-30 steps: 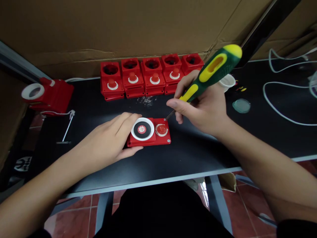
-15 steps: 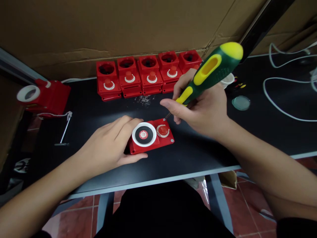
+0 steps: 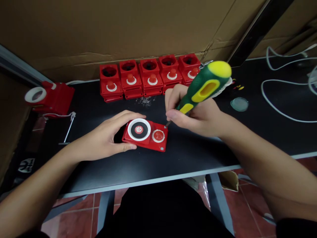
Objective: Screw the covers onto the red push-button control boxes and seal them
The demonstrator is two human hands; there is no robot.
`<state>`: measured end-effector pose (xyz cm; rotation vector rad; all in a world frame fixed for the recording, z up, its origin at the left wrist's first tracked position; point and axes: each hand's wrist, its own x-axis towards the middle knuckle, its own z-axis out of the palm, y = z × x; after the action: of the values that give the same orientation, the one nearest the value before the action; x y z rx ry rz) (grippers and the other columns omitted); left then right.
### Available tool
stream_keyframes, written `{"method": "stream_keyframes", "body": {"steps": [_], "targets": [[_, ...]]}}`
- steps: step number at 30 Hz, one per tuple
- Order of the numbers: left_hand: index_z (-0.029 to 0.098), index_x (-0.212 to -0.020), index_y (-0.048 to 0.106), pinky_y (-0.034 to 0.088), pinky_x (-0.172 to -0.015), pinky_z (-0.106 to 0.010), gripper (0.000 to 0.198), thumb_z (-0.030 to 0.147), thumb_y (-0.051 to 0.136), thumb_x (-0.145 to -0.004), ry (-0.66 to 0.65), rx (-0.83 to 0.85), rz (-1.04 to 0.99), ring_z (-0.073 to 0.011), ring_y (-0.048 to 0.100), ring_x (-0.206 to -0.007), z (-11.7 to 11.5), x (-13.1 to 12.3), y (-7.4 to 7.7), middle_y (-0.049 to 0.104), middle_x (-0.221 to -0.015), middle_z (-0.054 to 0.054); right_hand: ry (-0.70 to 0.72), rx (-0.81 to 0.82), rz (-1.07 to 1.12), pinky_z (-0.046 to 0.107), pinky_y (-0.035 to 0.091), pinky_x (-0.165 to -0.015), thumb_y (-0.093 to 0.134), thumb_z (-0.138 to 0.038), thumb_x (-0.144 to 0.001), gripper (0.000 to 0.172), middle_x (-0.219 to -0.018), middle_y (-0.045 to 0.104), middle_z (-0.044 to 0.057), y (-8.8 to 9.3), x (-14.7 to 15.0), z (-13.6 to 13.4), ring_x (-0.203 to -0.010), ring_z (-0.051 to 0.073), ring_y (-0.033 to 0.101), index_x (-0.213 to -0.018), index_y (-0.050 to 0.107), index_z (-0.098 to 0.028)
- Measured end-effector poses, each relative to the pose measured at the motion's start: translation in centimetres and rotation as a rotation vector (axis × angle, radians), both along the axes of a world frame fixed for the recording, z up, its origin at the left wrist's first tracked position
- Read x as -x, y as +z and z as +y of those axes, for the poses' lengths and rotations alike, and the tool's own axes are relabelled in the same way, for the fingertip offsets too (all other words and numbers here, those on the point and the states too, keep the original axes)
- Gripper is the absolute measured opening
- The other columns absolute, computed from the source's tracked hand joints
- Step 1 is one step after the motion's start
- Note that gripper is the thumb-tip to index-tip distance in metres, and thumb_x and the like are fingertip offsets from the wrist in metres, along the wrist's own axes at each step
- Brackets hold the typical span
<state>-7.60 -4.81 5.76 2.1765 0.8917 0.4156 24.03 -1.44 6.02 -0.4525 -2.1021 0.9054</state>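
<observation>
A red alarm box (image 3: 146, 144) lies on the black table, with a white-ringed black disc (image 3: 139, 129) and a red domed light or button (image 3: 158, 135) on its face. My left hand (image 3: 111, 134) grips its left end, thumb on the near side and fingers on the far side. My right hand (image 3: 195, 115) is closed around a green and yellow screwdriver (image 3: 205, 87), tilted with its handle up and to the right. The screwdriver's tip meets a screw (image 3: 165, 127) at the box's far right corner. Another screw (image 3: 161, 148) sits at the near right corner.
Several similar red boxes (image 3: 152, 77) stand in a row at the back, with pale debris (image 3: 146, 101) before them. Another red box (image 3: 55, 99) and a thin metal T-shaped tool (image 3: 69, 129) are at left. A clear disc (image 3: 239, 104) and white cable (image 3: 274, 109) lie right.
The red box has turned clockwise and shifted slightly left under my left hand. My right hand and the screwdriver have come lower, with the tip still at the far right corner screw.
</observation>
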Motion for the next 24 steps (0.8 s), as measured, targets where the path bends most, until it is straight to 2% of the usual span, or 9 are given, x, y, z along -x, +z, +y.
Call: {"method": "stream_keyframes", "body": {"steps": [3,6,10,12,14,18,24], "targets": [[0.026,-0.158,0.060,0.060,-0.117,-0.041,0.069,0.058,0.085,-0.102,0.022,-0.040,0.044,-0.0305,0.072,-0.131,-0.5,-0.2,0.0,0.070,-0.150,-0.011,-0.049,0.091,0.045,0.031,0.052,-0.077,0.082,-0.037,-0.106,0.024,-0.091,0.066,0.000,0.3,0.2,-0.3,-0.081,0.013,0.061,-0.103,0.065,-0.022],[0.026,-0.161,0.057,0.059,-0.119,-0.042,0.069,0.058,0.081,-0.105,0.012,-0.076,0.071,-0.0316,0.072,-0.134,-1.2,-0.5,0.0,0.068,-0.151,-0.012,-0.130,0.268,0.231,0.034,0.058,-0.080,0.091,-0.050,-0.099,0.038,-0.094,0.068,0.000,0.2,0.9,-0.7,-0.086,0.016,0.066,-0.109,0.065,-0.024],[0.025,-0.163,0.053,0.059,-0.120,-0.044,0.068,0.056,0.077,-0.108,0.005,-0.096,0.099,-0.0324,0.072,-0.134,-1.6,-0.7,0.1,0.067,-0.152,-0.013,-0.081,0.484,0.416,0.037,0.064,-0.079,0.084,-0.053,-0.104,0.035,-0.089,0.067,-0.002,-0.5,2.1,-1.1,-0.079,0.016,0.068,-0.107,0.062,-0.026],[0.025,-0.163,0.053,0.059,-0.120,-0.045,0.067,0.055,0.076,-0.108,0.004,-0.100,0.110,-0.0330,0.072,-0.134,-1.7,-0.7,0.2,0.067,-0.152,-0.014,-0.079,0.492,0.428,0.037,0.065,-0.083,0.083,-0.052,-0.104,0.032,-0.091,0.066,-0.001,-0.8,2.3,-1.1,-0.082,0.016,0.067,-0.103,0.063,-0.026],[0.025,-0.164,0.052,0.059,-0.121,-0.046,0.067,0.053,0.076,-0.108,0.009,-0.105,0.124,-0.0338,0.071,-0.137,-1.8,-0.8,0.3,0.066,-0.154,-0.014,-0.142,0.449,0.374,0.036,0.065,-0.086,0.087,-0.055,-0.099,0.035,-0.096,0.067,0.000,-0.8,2.3,-1.0,-0.087,0.017,0.067,-0.102,0.066,-0.027],[0.025,-0.164,0.051,0.059,-0.123,-0.048,0.068,0.053,0.076,-0.108,0.019,-0.109,0.137,-0.0351,0.070,-0.140,-1.9,-0.8,0.4,0.065,-0.158,-0.015,-0.231,0.384,0.189,0.037,0.067,-0.089,0.100,-0.063,-0.083,0.050,-0.104,0.073,0.002,-0.2,1.4,-0.5,-0.094,0.019,0.069,-0.104,0.073,-0.026],[0.025,-0.162,0.053,0.059,-0.123,-0.049,0.064,0.052,0.076,-0.108,0.056,-0.118,0.153,-0.0347,0.069,-0.142,-2.2,-1.2,0.5,0.066,-0.158,-0.014,-0.256,0.367,0.182,0.037,0.070,-0.086,0.110,-0.060,-0.066,0.066,-0.111,0.077,0.003,-0.5,0.6,0.5,-0.099,0.022,0.076,-0.111,0.077,-0.025]]}}
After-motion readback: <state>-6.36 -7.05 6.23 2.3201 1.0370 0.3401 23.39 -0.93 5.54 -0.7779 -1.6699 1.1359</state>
